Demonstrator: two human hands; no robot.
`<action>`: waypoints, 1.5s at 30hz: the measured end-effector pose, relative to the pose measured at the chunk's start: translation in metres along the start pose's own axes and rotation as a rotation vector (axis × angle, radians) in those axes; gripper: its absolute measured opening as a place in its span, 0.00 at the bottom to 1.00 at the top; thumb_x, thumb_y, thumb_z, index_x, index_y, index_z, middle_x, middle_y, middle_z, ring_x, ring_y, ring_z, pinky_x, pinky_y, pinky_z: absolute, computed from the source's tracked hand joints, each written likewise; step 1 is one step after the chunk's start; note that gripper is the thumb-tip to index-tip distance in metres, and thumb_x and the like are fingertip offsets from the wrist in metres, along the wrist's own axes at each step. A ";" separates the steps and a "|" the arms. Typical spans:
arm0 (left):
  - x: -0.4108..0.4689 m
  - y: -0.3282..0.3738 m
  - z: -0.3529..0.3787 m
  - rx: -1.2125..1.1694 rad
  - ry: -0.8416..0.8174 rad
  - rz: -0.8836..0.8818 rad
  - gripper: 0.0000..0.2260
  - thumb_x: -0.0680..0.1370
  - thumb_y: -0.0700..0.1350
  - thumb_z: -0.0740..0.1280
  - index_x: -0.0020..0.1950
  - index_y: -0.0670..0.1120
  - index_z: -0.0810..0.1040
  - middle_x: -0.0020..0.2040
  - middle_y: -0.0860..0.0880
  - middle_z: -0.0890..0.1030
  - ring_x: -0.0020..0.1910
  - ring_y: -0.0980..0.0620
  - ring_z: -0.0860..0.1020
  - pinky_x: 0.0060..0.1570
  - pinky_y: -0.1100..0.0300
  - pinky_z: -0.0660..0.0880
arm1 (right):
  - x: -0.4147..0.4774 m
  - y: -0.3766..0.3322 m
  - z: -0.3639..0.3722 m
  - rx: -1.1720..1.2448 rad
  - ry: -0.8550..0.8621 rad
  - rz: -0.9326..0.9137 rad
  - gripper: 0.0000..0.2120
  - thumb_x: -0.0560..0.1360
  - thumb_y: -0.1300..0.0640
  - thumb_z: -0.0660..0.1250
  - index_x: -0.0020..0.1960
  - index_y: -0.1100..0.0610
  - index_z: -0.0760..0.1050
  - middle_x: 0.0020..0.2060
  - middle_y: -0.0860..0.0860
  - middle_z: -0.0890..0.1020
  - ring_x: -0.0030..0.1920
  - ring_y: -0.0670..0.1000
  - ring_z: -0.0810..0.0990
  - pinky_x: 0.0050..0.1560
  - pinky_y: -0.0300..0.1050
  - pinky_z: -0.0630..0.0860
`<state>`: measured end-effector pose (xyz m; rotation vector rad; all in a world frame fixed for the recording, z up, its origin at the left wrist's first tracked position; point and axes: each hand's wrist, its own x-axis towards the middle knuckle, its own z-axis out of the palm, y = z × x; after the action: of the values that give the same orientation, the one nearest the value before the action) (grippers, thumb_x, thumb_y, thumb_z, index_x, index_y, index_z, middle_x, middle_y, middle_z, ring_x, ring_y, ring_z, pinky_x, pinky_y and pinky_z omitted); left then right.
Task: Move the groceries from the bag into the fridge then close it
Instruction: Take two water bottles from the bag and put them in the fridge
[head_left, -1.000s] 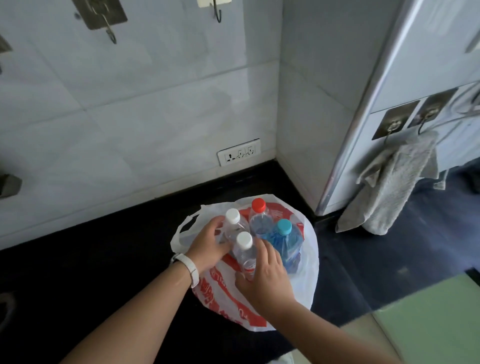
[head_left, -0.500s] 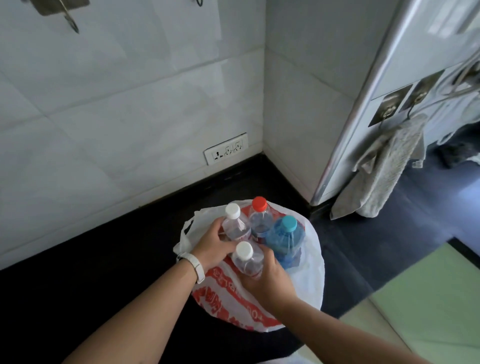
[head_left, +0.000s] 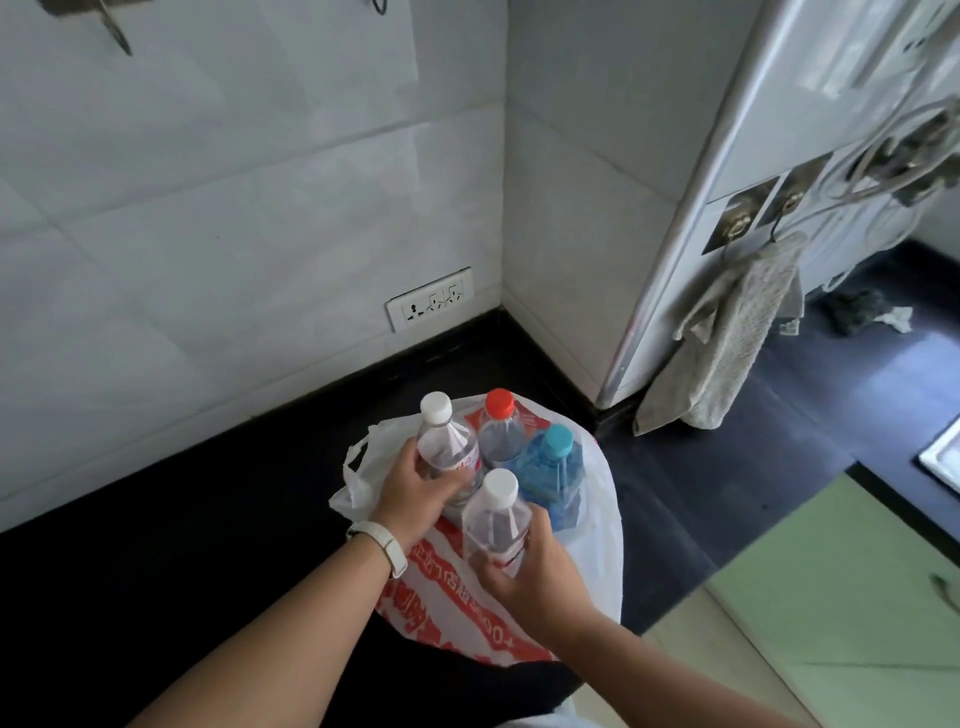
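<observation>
Lower centre: bag (head_left: 597, 551) on counter (head_left: 208, 519) | in bag: rear-left bottle (head_left: 447, 447) in left hand (head_left: 415, 493), front bottle (head_left: 496, 519) in right hand (head_left: 535, 566), rear bottle (head_left: 501, 431) and right bottle (head_left: 553, 473) side by side to their right | socket (head_left: 430, 305) on wall behind bag | fridge (head_left: 779, 130) upper right, towel (head_left: 727, 338) hanging on it

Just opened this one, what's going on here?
A person at a black counter is unpacking a white plastic bag with red print. The left hand grips the far white-capped bottle, and the right hand grips the near white-capped bottle. A red-capped bottle and a blue bottle stand upright in the bag beside them. All four bottles are at the bag, and none has gone to the fridge yet.
</observation>
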<state>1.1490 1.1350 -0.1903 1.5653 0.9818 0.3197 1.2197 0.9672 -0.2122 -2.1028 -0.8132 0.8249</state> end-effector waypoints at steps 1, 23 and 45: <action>-0.004 0.004 -0.001 -0.030 0.007 0.016 0.21 0.71 0.48 0.76 0.61 0.55 0.75 0.53 0.55 0.83 0.52 0.59 0.81 0.49 0.64 0.76 | -0.001 0.000 -0.001 0.018 0.016 -0.018 0.28 0.67 0.35 0.69 0.61 0.39 0.59 0.52 0.40 0.78 0.50 0.41 0.79 0.48 0.37 0.78; -0.130 0.066 -0.036 -0.234 0.499 0.337 0.14 0.75 0.32 0.69 0.59 0.39 0.72 0.50 0.39 0.79 0.50 0.47 0.80 0.49 0.56 0.79 | -0.003 -0.082 -0.027 0.590 -0.261 -0.553 0.31 0.69 0.37 0.72 0.63 0.54 0.68 0.52 0.44 0.80 0.54 0.49 0.82 0.50 0.44 0.79; -0.368 -0.031 -0.066 -0.426 0.958 0.215 0.20 0.72 0.44 0.71 0.63 0.51 0.75 0.57 0.49 0.83 0.57 0.49 0.82 0.52 0.54 0.80 | -0.165 -0.111 0.063 0.357 -0.791 -0.586 0.25 0.73 0.54 0.74 0.65 0.47 0.66 0.54 0.39 0.80 0.54 0.43 0.82 0.50 0.41 0.81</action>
<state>0.8679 0.9095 -0.0855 1.0920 1.3329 1.4212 1.0426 0.9286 -0.1096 -1.0913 -1.4625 1.3475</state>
